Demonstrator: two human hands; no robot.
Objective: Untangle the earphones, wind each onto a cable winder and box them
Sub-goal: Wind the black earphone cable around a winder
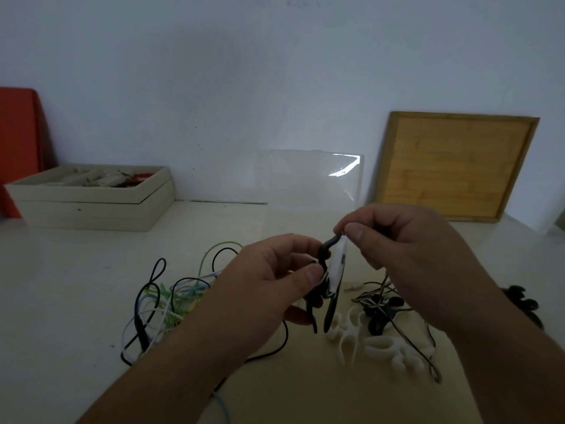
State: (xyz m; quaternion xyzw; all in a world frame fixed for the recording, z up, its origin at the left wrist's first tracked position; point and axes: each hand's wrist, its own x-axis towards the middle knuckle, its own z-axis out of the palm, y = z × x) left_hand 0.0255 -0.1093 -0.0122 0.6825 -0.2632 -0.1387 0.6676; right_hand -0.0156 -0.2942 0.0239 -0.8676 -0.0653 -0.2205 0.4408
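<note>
Over on the far right, a bamboo tray (455,166) leans upright against the white wall (214,71), its raised rim facing us. Just left of it, a clear plastic sheet (315,179) is propped there too, catching a glare. Far left, an orange-red panel (18,133) stands on the pale table (61,286).

One wide-angle camera on my head, facing forward and down, close above my left hand (269,280) and right hand (403,249), pale cream tabletop (76,286) beneath, white wall (214,71) ahead
</note>
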